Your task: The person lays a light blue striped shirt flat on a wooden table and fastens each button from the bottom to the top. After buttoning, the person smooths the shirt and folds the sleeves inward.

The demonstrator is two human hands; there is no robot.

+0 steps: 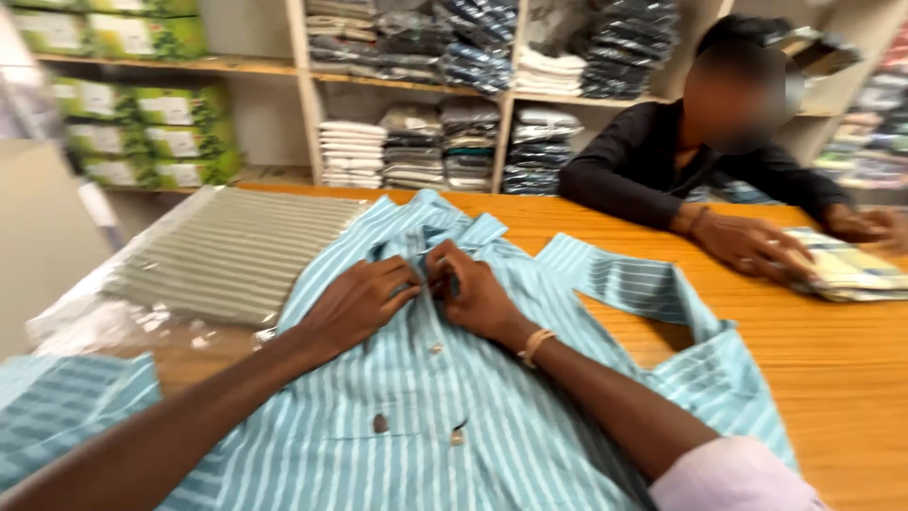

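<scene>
1. The light blue, white-striped cotton-like shirt (473, 397) is soft, matt woven cloth with small glossy buttons.
2. The orange-brown wooden table (832, 350) shows a smooth, faintly shiny grain.
3. The grey-green striped folded garment (236, 251) lies in a clear, glossy, crinkled plastic bag (95, 322).
4. The right hand (473, 293) wears a matt tan wristband (536, 344).
5. The pale wooden shelves (303, 114) look matt.
</scene>
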